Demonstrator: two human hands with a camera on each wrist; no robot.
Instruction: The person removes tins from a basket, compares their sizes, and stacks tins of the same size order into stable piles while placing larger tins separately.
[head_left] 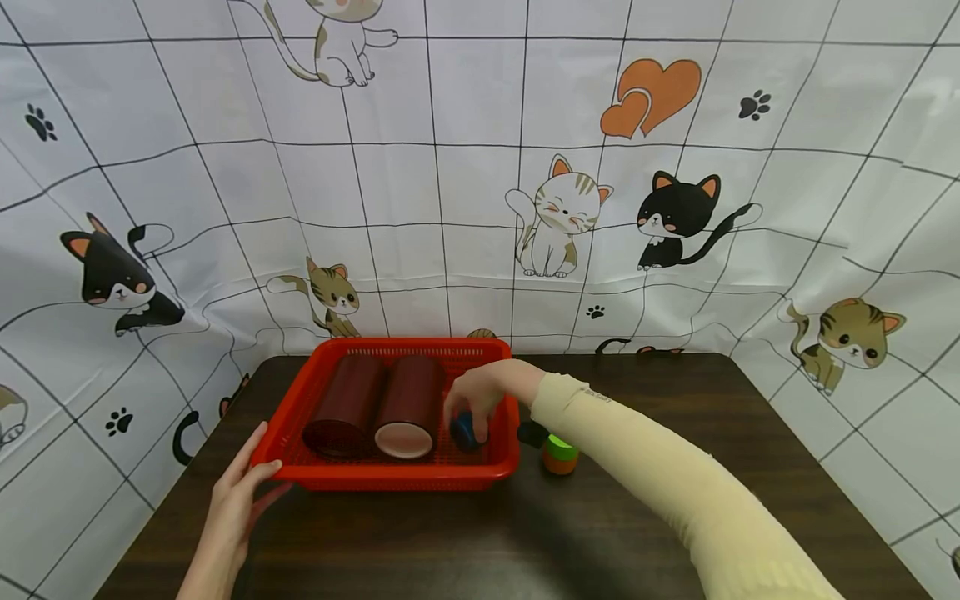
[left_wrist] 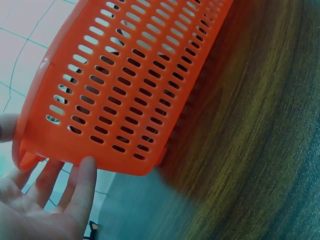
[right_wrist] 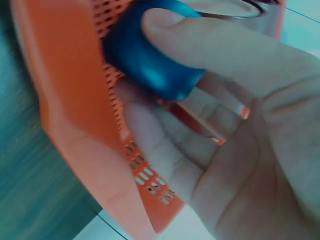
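A red plastic basket (head_left: 390, 477) with slotted walls stands on the table. My left hand (head_left: 238, 498) grips its front left corner; in the left wrist view the thumb is over the rim and the fingers (left_wrist: 84, 187) are beneath it. Inside the basket's right part, my right hand (head_left: 483, 390) holds a small, smooth blue cylinder (right_wrist: 152, 52) between thumb and fingers. Beside it in the basket lie two dark brown cylinders, the left one (head_left: 348, 400) showing a dark end and the right one (head_left: 412, 392) a pale round end.
Right of the basket, a small green-and-orange container (head_left: 560, 457) is partly hidden by the right sleeve. A black object (head_left: 532, 432) lies beside it. The dark wooden table (head_left: 420, 550) meets a white curtain (head_left: 465, 183) printed with cats at the back and sides.
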